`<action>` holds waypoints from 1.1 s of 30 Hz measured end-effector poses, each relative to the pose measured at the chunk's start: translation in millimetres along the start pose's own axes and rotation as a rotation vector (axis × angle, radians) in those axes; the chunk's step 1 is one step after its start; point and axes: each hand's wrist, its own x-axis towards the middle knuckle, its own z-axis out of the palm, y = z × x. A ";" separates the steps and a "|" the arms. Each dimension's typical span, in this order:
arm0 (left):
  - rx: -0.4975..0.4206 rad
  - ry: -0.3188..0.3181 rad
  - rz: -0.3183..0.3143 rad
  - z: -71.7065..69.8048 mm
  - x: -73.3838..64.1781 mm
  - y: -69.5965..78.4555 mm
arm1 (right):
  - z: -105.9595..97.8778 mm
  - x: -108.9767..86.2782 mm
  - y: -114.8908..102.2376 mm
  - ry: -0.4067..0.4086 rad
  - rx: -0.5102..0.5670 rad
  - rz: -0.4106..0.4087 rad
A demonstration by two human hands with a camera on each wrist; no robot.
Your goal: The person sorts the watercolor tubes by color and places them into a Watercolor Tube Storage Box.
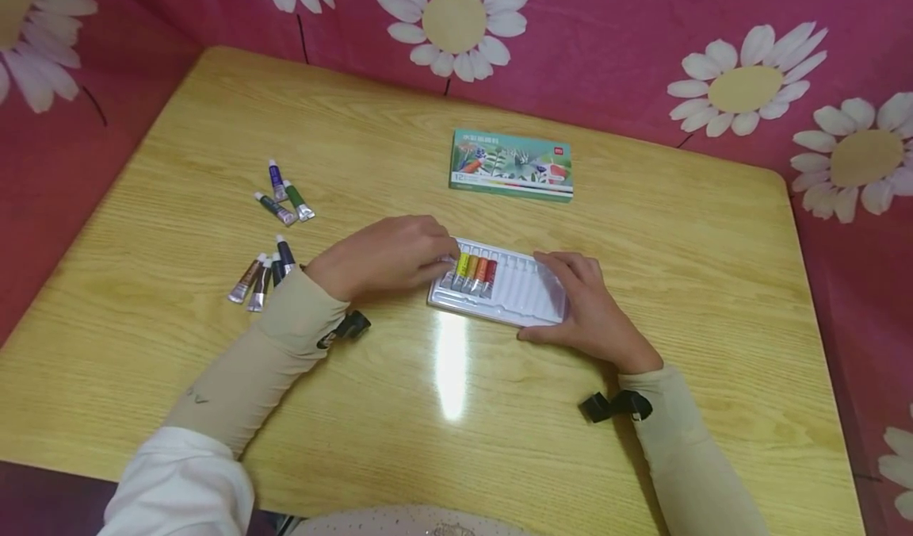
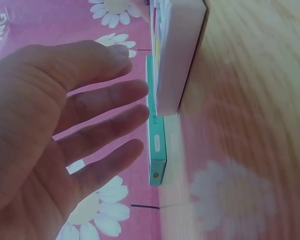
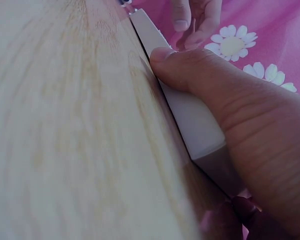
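A white plastic tray (image 1: 531, 290) lies on the table with several small paint tubes (image 1: 473, 273) in its left slots, yellow through orange to red. My right hand (image 1: 588, 310) grips the tray's right end, thumb (image 3: 177, 65) along the near side and fingers around the far corner. Over the tray's left end is my left hand (image 1: 388, 257), fingertips right at the leftmost tube and partly covering it. From the left wrist view, the fingers (image 2: 107, 132) of that hand extend loosely toward the tray wall (image 2: 180, 55), with nothing visible between them.
Behind the tray lies a green paint box (image 1: 510, 165) with a floral print. Blue and green tubes (image 1: 281, 193) form a loose group at the left. Nearer, brown and dark tubes (image 1: 248, 278) lie partly behind the left forearm. A pink flowered cloth (image 1: 592, 44) hangs behind the table.
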 end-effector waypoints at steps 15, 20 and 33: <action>-0.012 0.011 -0.087 -8.6 -22.8 -12.4 | -1.4 -2.2 -0.6 -0.006 0.001 0.015; -0.019 0.025 -0.119 -11.5 -30.7 -17.0 | -0.9 -1.9 0.2 -0.004 0.002 0.010; -0.088 0.057 -0.290 -29.7 -50.6 -31.8 | -0.7 -0.7 -0.5 -0.004 -0.002 0.001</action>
